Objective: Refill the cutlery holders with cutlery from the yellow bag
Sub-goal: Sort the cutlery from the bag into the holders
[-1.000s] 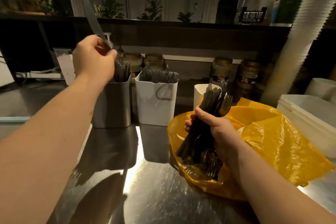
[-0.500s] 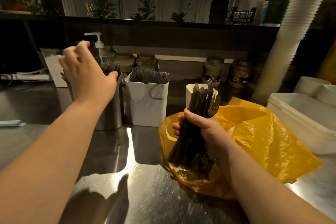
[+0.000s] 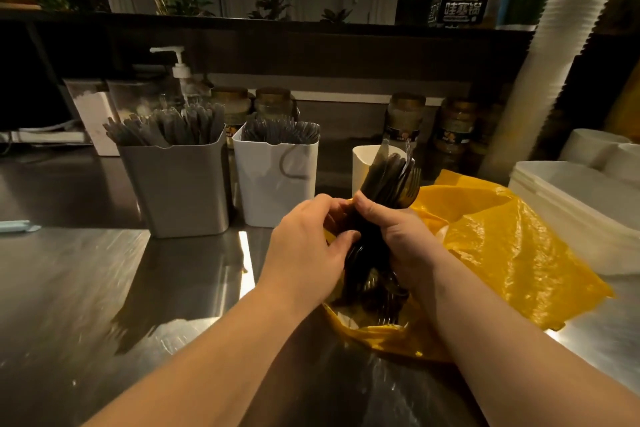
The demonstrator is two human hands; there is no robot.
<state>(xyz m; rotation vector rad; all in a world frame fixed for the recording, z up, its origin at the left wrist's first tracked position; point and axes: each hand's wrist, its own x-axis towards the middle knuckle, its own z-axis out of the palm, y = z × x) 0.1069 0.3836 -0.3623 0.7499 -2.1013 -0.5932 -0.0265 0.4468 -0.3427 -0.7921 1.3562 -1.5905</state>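
Yellow crinkled plastic bag (image 3: 502,253) lies open beneath and to the right of both hands, with dark forks showing inside. The right hand (image 3: 401,239) is wrapped tight round an upright bundle of dark metal cutlery (image 3: 388,180). The left hand (image 3: 304,246), touching the right, curls its fingers onto the same bundle, seemingly picking out a piece. Beyond the left hand, the grey plastic holder (image 3: 180,191) and white plastic holder (image 3: 277,184) stand well stocked. The bundle hides the small white holder (image 3: 362,163) behind it. Much still remains, I judge.

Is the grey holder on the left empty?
No, the grey holder is packed with dark cutlery whose ends stick up above its rim.
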